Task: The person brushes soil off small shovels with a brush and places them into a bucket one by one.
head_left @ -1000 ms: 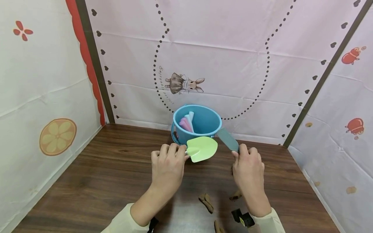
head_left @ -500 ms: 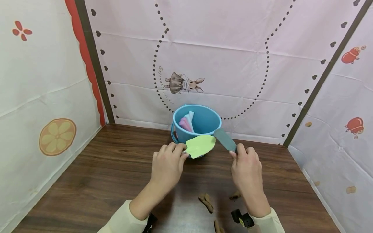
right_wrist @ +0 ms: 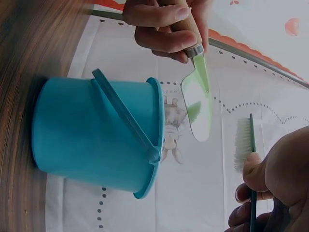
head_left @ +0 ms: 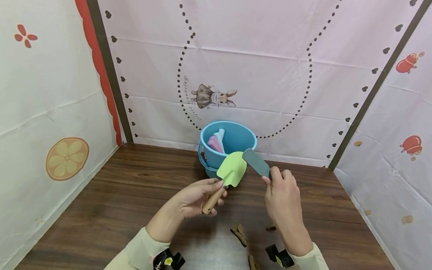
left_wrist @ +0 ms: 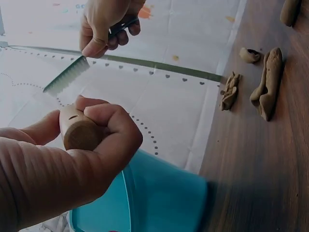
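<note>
My left hand (head_left: 197, 198) grips a small garden trowel by its wooden handle. The trowel's light green blade (head_left: 233, 169) points up and away, in front of the bucket's rim. In my right hand (head_left: 283, 200) is a dark green brush (head_left: 256, 162); its pale bristles (right_wrist: 243, 145) show in the right wrist view. The brush's end is close to the trowel blade in the head view, though whether they touch I cannot tell. Behind both tools a blue bucket (right_wrist: 91, 130) stands upright, with rolled pink and pale blue things (head_left: 216, 141) inside.
Several brown, clay-like lumps (left_wrist: 268, 84) lie on the dark wooden table (head_left: 135, 195), nearer to me and toward the right. Printed cloth walls (head_left: 256, 86) enclose the table's back and sides. The bucket stands close to the back wall.
My left hand has rolled over, so the trowel handle now shows and its blade has swung from pointing right to pointing up. My right hand has brought the brush slightly left.
</note>
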Available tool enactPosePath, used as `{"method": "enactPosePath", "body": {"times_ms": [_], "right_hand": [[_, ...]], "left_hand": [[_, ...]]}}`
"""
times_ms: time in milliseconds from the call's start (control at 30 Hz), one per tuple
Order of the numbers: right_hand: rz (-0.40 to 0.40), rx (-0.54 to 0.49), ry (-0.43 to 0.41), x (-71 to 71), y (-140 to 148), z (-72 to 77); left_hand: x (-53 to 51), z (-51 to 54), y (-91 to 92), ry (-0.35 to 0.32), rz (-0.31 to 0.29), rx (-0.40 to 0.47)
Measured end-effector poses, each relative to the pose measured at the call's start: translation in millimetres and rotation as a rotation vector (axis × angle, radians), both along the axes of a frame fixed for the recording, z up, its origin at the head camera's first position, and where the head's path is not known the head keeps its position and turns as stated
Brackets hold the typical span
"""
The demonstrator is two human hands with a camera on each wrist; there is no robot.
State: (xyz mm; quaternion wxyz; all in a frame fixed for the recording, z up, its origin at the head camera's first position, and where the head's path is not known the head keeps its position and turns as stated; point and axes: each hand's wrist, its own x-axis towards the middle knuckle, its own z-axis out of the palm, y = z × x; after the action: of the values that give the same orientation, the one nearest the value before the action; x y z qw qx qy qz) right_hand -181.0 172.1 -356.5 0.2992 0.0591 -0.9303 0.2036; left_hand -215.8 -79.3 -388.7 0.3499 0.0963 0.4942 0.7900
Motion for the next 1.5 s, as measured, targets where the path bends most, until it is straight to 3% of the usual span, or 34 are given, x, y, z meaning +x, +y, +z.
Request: {"method": "enactPosePath", "body": {"times_ms": [167,367,467,767,900,1033,1133,1200,1267,1500], "right_hand": [[0.021,0.018,0.036,-0.1,-8,-3.5],[0.157,0.124,0.020,10.2,-35,-14.6],[0.188,0.147,0.016,13.3,-43,-17.2],[0.019,0.022,-0.051,-6.9,-10,-7.1],[-0.026,-0.012,-0.082,-9.5,-2,-2.6],[0.066,-0.002,-0.089,-2.1,-15,-0.4],[0.178,0.037,-0.147,6.5,-29,-3.0],[0.206,0.055,-0.172,8.6,-35,-5.9],[0.186,0.050,-0.177,6.9,-34,-7.7],[-0.014,-0.057,-0.191,-11.7,-3,-3.5]], "left_hand": [[1.2,1.3,0.8,-0.007,-0.017,0.022],[4.3,1.6,1.2,0.000,-0.025,0.042],[5.2,2.2,1.6,0.007,-0.025,0.050],[4.2,3.8,5.1,0.022,-0.046,0.018],[3.9,3.8,5.0,0.025,-0.040,0.005],[3.2,4.0,3.0,0.024,-0.026,-0.005],[2.5,3.9,1.2,0.034,-0.022,-0.002],[2.3,4.3,1.1,0.039,-0.025,0.000],[2.4,4.9,1.8,0.047,-0.026,-0.002],[3.4,4.3,4.3,0.073,-0.057,-0.026]]}}
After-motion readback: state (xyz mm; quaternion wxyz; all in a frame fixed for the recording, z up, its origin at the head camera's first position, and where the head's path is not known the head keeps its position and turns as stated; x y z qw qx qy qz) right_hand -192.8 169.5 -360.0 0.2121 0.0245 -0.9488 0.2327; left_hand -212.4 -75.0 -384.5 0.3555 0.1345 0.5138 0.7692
